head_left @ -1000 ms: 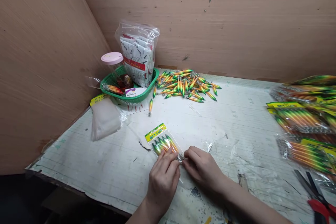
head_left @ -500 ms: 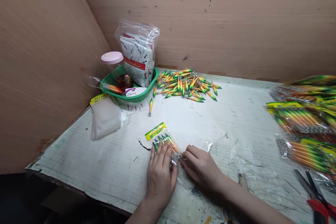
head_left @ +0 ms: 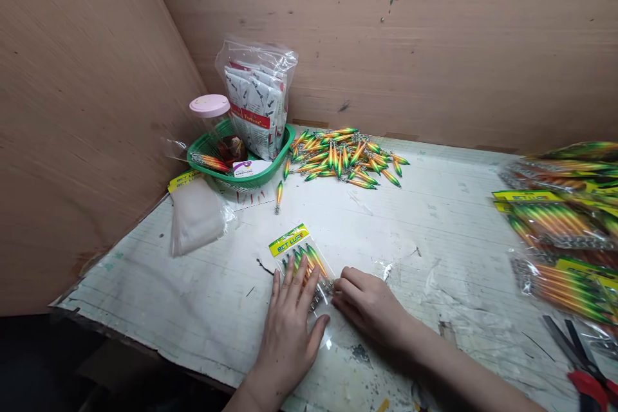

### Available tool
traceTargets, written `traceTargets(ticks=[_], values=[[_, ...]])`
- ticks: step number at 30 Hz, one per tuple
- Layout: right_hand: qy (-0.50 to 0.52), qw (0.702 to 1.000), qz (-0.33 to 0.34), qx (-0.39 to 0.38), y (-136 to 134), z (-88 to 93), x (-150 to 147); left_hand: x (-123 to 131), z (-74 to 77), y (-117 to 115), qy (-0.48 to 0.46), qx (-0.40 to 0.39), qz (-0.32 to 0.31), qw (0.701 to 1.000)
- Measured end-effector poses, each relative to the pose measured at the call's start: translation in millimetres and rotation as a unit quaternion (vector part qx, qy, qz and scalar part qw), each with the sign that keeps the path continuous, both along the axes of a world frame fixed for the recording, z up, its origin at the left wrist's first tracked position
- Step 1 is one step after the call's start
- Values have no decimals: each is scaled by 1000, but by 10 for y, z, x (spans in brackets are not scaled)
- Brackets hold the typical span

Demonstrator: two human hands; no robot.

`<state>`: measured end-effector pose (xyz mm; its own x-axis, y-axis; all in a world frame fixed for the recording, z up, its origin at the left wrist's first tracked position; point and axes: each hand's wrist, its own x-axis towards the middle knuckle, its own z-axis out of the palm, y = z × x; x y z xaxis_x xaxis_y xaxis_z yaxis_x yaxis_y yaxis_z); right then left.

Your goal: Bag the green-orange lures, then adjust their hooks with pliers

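Note:
A clear plastic bag of fishing lures point(head_left: 316, 261) with a yellow and green header card point(head_left: 288, 240) lies on the table in front of me. The lures inside are green, yellow and orange, with metal hooks at the lower end. My left hand point(head_left: 290, 322) rests flat on the bag, fingers stretched and thumb spread, covering part of the lures. At the bag's lower right edge my right hand point(head_left: 369, 302) is closed, fingers curled by the hooks. Its fingertips are hidden, so whatever they pinch does not show.
Loose lures point(head_left: 345, 158) lie in a pile at the back, beside a green basket point(head_left: 263, 178) holding a jar and packets. Empty plastic bags point(head_left: 197, 215) are stacked at left. Filled lure packs point(head_left: 560, 219) and red-handled scissors point(head_left: 586, 367) lie at right.
My left hand has slid slightly down and left, its thumb spreading away from the bag, so more of the lures show. My right hand stays at the bag's edge.

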<state>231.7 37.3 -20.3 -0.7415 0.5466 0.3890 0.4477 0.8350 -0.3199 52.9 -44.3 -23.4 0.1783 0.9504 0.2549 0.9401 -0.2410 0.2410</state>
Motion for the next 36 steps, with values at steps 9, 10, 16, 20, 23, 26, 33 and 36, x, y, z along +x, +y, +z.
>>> traceTargets(ticks=[9, 10, 16, 20, 23, 26, 33, 36], values=[[-6, 996, 47, 77, -70, 41, 53, -108, 73, 43, -13, 1, -67, 998], [-8, 996, 41, 82, -123, 55, 71, -107, 83, 57, -22, -5, -89, 996], [-13, 995, -52, 86, -393, 49, 111, -104, 94, 128, -52, -12, -200, 978], [-4, 994, -76, 73, -425, -6, 81, -52, 129, 155, -67, -18, -182, 981], [2, 995, -77, 64, -426, -22, 87, -9, 134, 197, -63, -22, -168, 984], [7, 995, -82, 61, -431, -26, 88, -11, 89, 245, -55, -21, -176, 983], [26, 985, -158, 61, -478, -113, -17, -47, 15, 276, -55, 14, -179, 982], [30, 981, -183, 50, -503, -150, -35, -41, 20, 268, -61, 17, -176, 982]])
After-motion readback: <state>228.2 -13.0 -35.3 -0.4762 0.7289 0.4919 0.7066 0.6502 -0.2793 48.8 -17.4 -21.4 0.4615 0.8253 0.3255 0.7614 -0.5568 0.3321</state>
